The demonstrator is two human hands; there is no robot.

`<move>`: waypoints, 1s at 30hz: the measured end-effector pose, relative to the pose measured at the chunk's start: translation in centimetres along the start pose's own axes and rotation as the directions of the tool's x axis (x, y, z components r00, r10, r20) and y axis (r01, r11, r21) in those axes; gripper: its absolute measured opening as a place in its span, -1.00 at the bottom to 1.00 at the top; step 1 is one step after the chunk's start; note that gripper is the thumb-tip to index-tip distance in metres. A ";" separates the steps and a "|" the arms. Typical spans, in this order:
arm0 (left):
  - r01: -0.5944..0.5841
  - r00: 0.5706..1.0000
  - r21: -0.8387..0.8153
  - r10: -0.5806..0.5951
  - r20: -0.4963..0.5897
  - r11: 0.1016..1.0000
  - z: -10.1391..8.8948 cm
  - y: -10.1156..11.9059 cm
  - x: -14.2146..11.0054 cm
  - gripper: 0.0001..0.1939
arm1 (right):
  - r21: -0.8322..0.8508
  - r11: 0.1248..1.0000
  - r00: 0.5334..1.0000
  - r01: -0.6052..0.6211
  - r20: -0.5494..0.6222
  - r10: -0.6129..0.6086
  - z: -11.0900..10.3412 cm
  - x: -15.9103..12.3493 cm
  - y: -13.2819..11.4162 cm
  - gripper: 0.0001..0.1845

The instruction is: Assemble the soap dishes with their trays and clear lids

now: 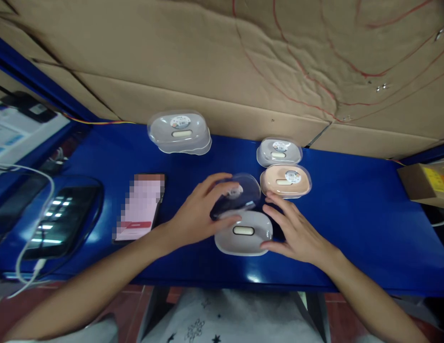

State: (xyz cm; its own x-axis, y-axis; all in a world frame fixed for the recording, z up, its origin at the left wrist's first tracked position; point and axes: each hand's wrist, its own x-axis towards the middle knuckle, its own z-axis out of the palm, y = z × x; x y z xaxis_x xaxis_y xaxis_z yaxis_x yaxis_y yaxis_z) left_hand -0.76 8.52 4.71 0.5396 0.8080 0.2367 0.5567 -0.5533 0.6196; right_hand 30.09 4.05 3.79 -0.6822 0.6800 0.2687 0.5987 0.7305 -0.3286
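In front of me an oval grey-white soap box [243, 242] lies on the table, with a pale bar in a dark-rimmed slot at its middle. Just behind it is a clear plastic lid [248, 190] with a round label. My left hand [203, 209] reaches over the lid's left side, fingers apart, its thumb over the box's upper left rim. My right hand [296, 228] has its fingers spread at the right of lid and box, the thumb by the box's right edge. Whether either hand presses on these pieces I cannot tell.
A peach box with clear lid [285, 186] and a grey lidded box [279, 151] stand behind my right hand. A larger grey lidded box [179, 133] stands at back left. A phone [139, 207], a tablet [60, 219] with white cable, and a cardboard carton [420, 186] flank the workspace.
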 end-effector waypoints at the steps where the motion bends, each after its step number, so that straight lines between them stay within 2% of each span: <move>1: 0.051 0.998 0.011 -0.051 -0.029 0.999 0.0 -0.4 0.3 -0.41 | -0.005 1.000 1.000 0.006 0.027 -0.006 -0.1 0.0 -0.2 -0.05; 4: 0.152 0.986 0.052 -0.147 -0.076 0.987 0.2 -1.4 0.8 -0.44 | -0.009 0.999 0.992 0.046 0.119 -0.044 -0.1 0.0 -0.8 -0.06; 7: 0.167 0.985 0.115 -0.161 -0.057 0.979 0.6 -2.1 1.0 -0.41 | -0.014 0.997 0.988 0.076 0.138 -0.073 0.2 0.1 -1.4 -0.19; 10: 0.118 0.992 0.191 -0.122 0.008 0.974 0.9 -2.2 0.8 -0.36 | -0.001 0.997 0.986 0.079 0.146 -0.078 0.5 0.3 -1.6 -0.30; 16: 0.011 0.993 0.267 -0.042 0.112 0.964 1.3 -1.7 0.5 -0.42 | 0.052 0.995 0.979 0.086 0.182 -0.094 0.5 0.2 -1.4 -0.21; 19: -0.022 0.994 0.266 -0.008 0.112 0.964 1.0 -1.4 0.4 -0.46 | 0.076 0.994 0.975 0.074 0.205 -0.088 0.6 0.2 -1.4 -0.18; 21: -0.083 0.993 0.248 0.060 0.097 0.965 0.7 -1.1 0.3 -0.45 | 0.092 0.994 0.974 0.063 0.211 -0.082 0.7 0.2 -1.3 -0.17; 23: -0.196 0.975 0.191 0.170 0.144 0.962 0.4 -0.6 0.0 -0.35 | 0.106 0.993 0.975 0.053 0.209 -0.074 0.7 0.3 -1.4 -0.14; 26: -0.355 0.907 0.131 0.307 0.290 0.926 0.4 0.5 -0.7 -0.06 | 0.122 0.992 0.978 0.040 0.198 -0.064 0.8 0.4 -1.4 -0.12; 30: -0.446 0.850 0.210 0.338 0.404 0.870 1.1 1.8 -1.7 0.11 | 0.135 0.990 0.985 0.031 0.164 -0.053 1.1 0.2 -1.3 -0.15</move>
State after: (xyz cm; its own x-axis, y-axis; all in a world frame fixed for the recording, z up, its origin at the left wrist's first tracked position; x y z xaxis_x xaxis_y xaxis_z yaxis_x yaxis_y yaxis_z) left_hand 0.03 5.93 4.56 0.9020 0.4180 0.1082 0.3765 -0.8841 0.2767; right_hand 28.71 3.20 3.26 -0.7725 0.6208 0.1333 0.5155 0.7358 -0.4393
